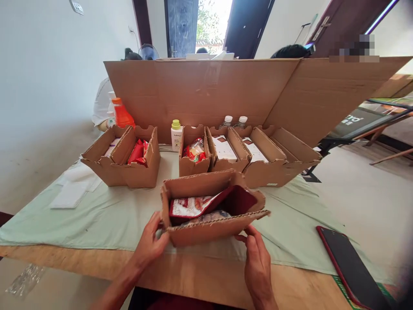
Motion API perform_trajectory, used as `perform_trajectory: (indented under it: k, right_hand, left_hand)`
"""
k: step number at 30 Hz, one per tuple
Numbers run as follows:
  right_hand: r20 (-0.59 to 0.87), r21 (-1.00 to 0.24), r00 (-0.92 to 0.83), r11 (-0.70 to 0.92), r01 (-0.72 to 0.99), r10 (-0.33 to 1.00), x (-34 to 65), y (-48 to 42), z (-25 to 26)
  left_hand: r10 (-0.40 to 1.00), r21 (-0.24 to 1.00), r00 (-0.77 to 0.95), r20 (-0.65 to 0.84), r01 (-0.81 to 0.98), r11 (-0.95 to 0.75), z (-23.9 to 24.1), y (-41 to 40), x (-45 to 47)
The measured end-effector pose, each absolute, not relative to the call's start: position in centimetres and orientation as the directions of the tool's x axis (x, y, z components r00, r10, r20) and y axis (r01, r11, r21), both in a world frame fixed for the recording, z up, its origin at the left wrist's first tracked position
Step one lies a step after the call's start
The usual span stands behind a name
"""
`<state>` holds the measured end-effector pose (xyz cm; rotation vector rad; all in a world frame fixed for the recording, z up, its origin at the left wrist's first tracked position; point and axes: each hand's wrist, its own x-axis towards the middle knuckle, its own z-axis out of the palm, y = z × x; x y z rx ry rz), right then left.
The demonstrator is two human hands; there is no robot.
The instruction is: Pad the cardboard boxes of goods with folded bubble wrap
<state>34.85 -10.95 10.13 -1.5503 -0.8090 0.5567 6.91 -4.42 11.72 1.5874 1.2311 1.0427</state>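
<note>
An open cardboard box [206, 232] sits near the table's front edge, tilted slightly, with a red-and-white snack packet [196, 206] and another wrapped item inside. My left hand [149, 245] grips its left front corner, fingers curled on the wall. At the right end of the front wall, my right hand [258, 262] pinches the lower edge from below.
Several open cardboard boxes [129, 159] with packets and cards stand in a row behind, before a tall cardboard screen [200, 92]. An orange bottle [121, 114], a white bottle [176, 134] and two capped bottles [234, 122] stand there. A red-cased phone [350, 265] lies right. People sit behind the screen.
</note>
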Motion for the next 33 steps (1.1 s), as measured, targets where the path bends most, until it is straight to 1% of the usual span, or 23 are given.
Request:
perform_trajectory:
  k: [2, 5, 8, 10, 14, 17, 20, 22, 25, 28, 30, 32, 33]
  right_hand:
    - [0.066, -0.992, 0.676, -0.022, 0.121, 0.734, 36.0, -11.2, 9.9]
    - [-0.009, -0.996, 0.678, -0.066, 0.058, 0.735, 37.2, -11.7, 9.5]
    - [-0.078, -0.994, 0.688, -0.110, 0.002, 0.722, 38.4, -11.7, 9.1]
    - [-0.092, -0.993, 0.669, -0.117, -0.008, 0.738, 39.4, -11.1, 9.2]
    - [-0.063, -0.985, 0.559, -0.141, 0.097, 0.827, 40.9, -9.1, 9.9]
    - [-0.043, -0.987, 0.551, -0.123, 0.108, 0.833, 41.3, -8.5, 9.7]
    - [-0.074, -0.986, 0.591, -0.146, 0.075, 0.804, 41.7, -8.9, 9.1]
    - [-0.075, -0.983, 0.649, -0.166, 0.081, 0.757, 42.5, -9.1, 9.2]
    - [-0.008, -0.978, 0.739, -0.161, 0.136, 0.674, 44.9, -8.4, 10.7]
    - [0.099, -0.992, 0.848, -0.019, 0.128, 0.521, 48.5, -6.1, 13.3]
    - [0.135, -0.991, 0.909, 0.075, 0.115, 0.394, 51.5, -4.2, 15.1]
    - [0.126, -0.991, 0.938, 0.093, 0.101, 0.322, 54.4, -2.0, 16.3]
    - [0.107, -0.993, 0.943, 0.084, 0.085, 0.316, 55.7, -0.9, 16.6]
  left_hand:
    - [0.950, 0.967, 0.283, 0.133, 0.175, -0.188, 12.2, 0.7, 10.1]
    - [0.959, 0.979, 0.241, 0.149, 0.102, -0.178, 11.9, 3.4, 12.5]
    - [0.977, 0.985, 0.197, 0.080, 0.138, -0.108, 10.6, 1.8, 12.4]
    - [0.979, 0.979, 0.195, 0.054, 0.185, -0.091, 9.9, 0.6, 12.3]
    - [0.980, 0.956, 0.194, 0.040, 0.278, -0.094, 10.0, 0.2, 13.7]
    - [0.981, 0.955, 0.187, 0.054, 0.278, -0.106, 10.5, 0.8, 14.6]
    - [0.979, 0.968, 0.200, 0.034, 0.239, -0.082, 10.8, 1.5, 13.8]
    - [0.984, 0.984, 0.179, 0.020, 0.168, -0.051, 11.2, 2.4, 12.5]
    - [0.986, 0.996, 0.161, 0.041, 0.067, -0.052, 12.4, 5.6, 10.9]
    - [0.986, 0.998, 0.155, 0.066, -0.030, -0.062, 14.0, 10.7, 11.1]
    - [0.986, 0.992, 0.160, 0.054, -0.120, -0.035, 15.2, 14.2, 12.4]
    - [0.982, 0.983, 0.184, 0.050, -0.181, -0.016, 16.3, 17.1, 14.2]
    - [0.980, 0.981, 0.191, 0.055, -0.193, -0.018, 16.7, 18.2, 15.2]
